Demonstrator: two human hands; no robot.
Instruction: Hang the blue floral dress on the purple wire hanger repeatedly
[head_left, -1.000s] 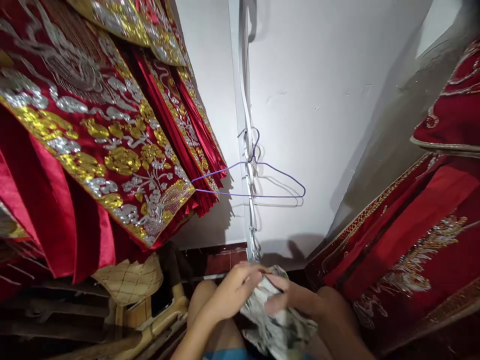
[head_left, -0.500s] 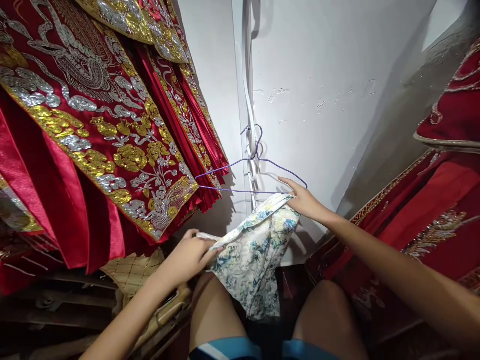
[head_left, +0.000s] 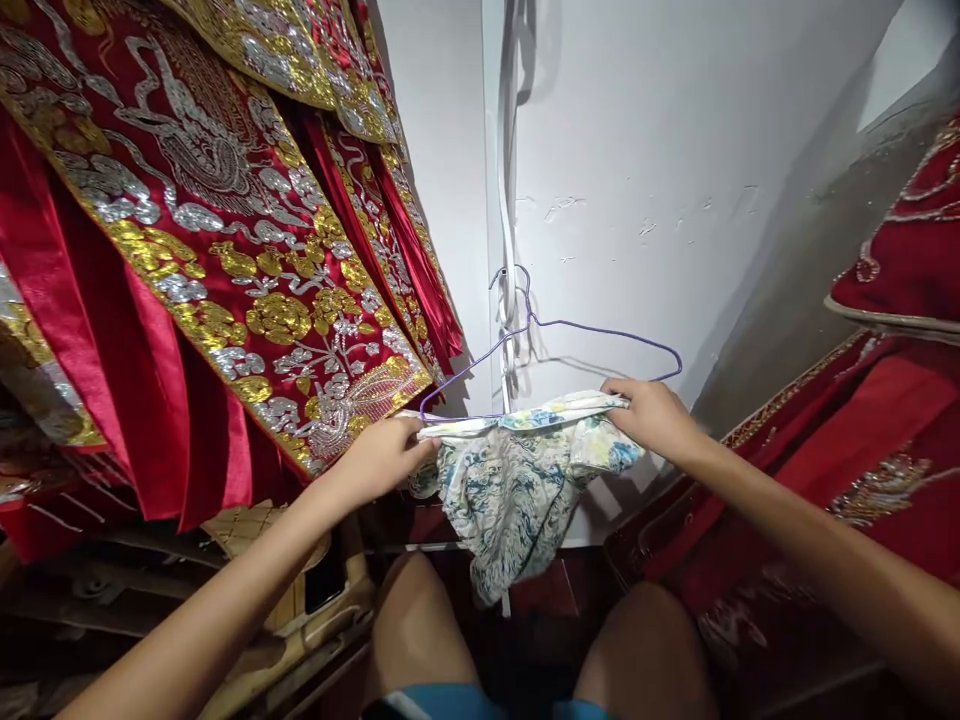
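Note:
A white garment with a blue, green and yellow floral print (head_left: 517,490) hangs between my hands, its top edge stretched nearly level. My left hand (head_left: 390,455) pinches that edge at the left end, by the lower left corner of a purple wire hanger (head_left: 615,332). At the other end my right hand (head_left: 651,412) grips the edge, just below the hanger's right side. The hanger's hook is up at a white cord by the wall. The garment's top lies along the hanger's bottom bar and hides part of it; whether it is fixed there I cannot tell.
Red costumes with gold and silver sequins (head_left: 277,318) hang at the left. More red beaded cloth (head_left: 847,480) is on the right. A white wall (head_left: 637,130) with a hanging white cord (head_left: 504,180) stands ahead. Bamboo furniture (head_left: 322,625) is at lower left.
Both hands have risen with the garment, the left one more, so its top edge went from slanted to nearly level. The right hand shifted right. The hanger has tilted and swung rightward.

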